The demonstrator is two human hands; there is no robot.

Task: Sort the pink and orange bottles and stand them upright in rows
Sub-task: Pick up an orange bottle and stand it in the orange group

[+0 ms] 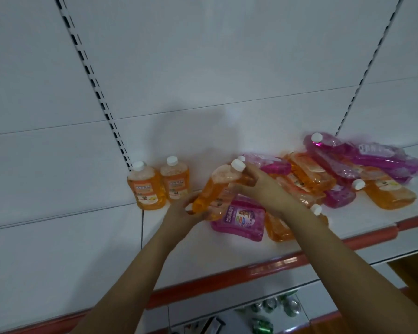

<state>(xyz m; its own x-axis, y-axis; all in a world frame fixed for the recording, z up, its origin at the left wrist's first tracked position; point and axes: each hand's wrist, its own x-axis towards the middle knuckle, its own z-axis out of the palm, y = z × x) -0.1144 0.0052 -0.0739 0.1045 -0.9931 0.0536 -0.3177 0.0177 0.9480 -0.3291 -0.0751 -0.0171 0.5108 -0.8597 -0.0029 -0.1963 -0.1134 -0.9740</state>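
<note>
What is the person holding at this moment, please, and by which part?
A tilted orange bottle, held in both hands: the left hand grips its base end and the right hand grips near the neck, just below the white cap.

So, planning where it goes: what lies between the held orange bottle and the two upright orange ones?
Head view: only bare white shelf separates the held bottle from the upright pair.

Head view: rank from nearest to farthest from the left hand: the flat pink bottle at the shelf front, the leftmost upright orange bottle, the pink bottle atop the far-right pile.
From the left hand:
1. Flat pink bottle, just to its right.
2. Leftmost upright orange bottle, up-left by the back panel.
3. Pink bottle atop the pile, far right.
</note>
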